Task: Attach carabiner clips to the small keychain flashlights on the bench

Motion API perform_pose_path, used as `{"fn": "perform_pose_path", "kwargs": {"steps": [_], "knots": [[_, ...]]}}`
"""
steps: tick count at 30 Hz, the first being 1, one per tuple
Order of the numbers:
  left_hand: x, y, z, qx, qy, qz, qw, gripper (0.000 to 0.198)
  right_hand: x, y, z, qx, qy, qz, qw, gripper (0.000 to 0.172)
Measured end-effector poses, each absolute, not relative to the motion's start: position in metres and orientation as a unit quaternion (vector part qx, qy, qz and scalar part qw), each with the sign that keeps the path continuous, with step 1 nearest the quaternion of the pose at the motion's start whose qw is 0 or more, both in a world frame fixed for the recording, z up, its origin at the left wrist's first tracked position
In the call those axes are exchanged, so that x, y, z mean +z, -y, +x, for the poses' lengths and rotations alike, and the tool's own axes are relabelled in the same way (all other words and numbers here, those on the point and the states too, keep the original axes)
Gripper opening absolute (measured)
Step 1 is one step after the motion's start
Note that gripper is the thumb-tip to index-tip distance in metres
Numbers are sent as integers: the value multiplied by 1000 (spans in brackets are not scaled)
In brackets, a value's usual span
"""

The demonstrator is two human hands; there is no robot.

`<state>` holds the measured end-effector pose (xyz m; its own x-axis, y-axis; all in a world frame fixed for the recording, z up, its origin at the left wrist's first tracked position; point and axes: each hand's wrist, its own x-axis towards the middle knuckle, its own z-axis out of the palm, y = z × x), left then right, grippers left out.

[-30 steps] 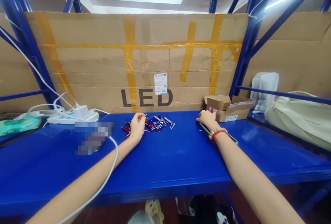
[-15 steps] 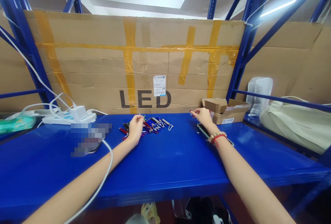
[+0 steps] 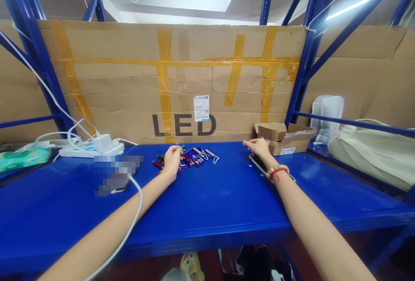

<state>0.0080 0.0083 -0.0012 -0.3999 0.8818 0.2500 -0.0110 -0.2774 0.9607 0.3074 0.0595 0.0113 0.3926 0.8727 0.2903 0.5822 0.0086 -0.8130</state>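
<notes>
Shelf (image 3: 210, 203): blue painted metal, smooth and glossy, with soft reflections.
Back panel (image 3: 123, 86): brown cardboard, matt and creased.
Tape (image 3: 164, 56): yellow-brown plastic strips, slightly shiny.
Key-ring lights (image 3: 194, 156): coloured metal-looking bodies with a sheen, silver clips.
Small box (image 3: 285, 142): matt brown cardboard.
Phone (image 3: 257, 162): dark, glossy face.
Cable (image 3: 138, 201): smooth white plastic.
Bag (image 3: 372, 153): pale matt cloth.
</notes>
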Motion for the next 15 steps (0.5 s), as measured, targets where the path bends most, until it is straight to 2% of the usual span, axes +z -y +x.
{"fn": "perform_pose_path", "kwargs": {"steps": [5,15], "knots": [[-2,-8,8,674,-500,432,331,12,13,-55,302,212,521,-663,494,20],[-4,-11,5,697,-499,403,320,10,14,-64,308,180,481,-655,554,17]]}}
